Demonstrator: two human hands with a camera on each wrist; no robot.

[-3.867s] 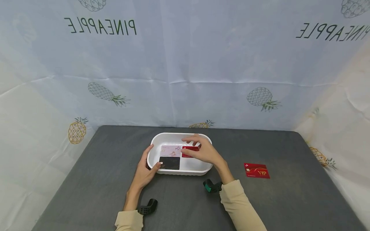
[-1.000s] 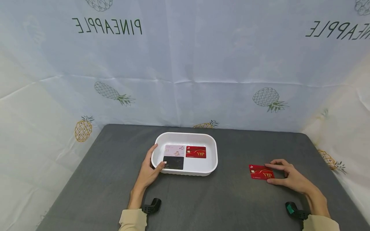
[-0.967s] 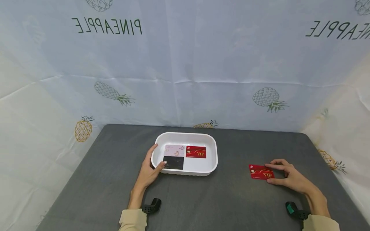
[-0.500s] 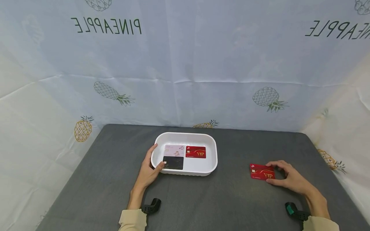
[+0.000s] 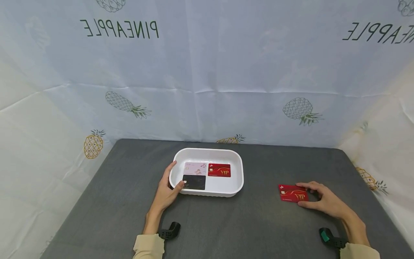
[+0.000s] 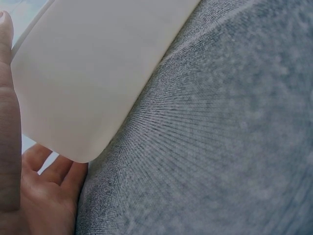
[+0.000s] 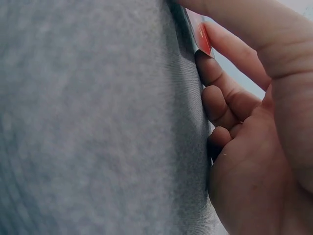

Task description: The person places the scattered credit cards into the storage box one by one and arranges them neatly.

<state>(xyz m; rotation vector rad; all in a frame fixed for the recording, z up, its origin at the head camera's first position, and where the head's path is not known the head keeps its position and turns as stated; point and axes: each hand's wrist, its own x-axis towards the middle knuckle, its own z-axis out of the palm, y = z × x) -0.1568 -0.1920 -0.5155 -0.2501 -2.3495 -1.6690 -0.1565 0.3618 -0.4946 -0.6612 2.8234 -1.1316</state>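
In the head view my left hand (image 5: 165,194) grips the left end of a white plastic tray (image 5: 223,193), thumb at its front rim and fingers round the side. Inside lie a pink VIP card (image 5: 195,168), a black VIP card (image 5: 194,182) and a red VIP card (image 5: 219,170). To the right of the tray, my right hand (image 5: 328,201) pinches the right end of a second red VIP card (image 5: 289,193) between thumb and fingers. The right wrist view shows a corner of this red card (image 7: 203,39) between the fingers, tilted off the cloth. Tray wall (image 6: 102,73) fills much of the left wrist view.
A dark grey cloth (image 5: 239,230) covers the table. Behind it hangs a pale curtain (image 5: 207,64) printed with pineapples. Each wrist wears a black camera mount, the left mount (image 5: 169,231) and the right mount (image 5: 332,238).
My right hand has left the tray, where the red card now lies uncovered, and moved right to the other red card. Its fingers have closed on that card. The left hand stays on the tray.
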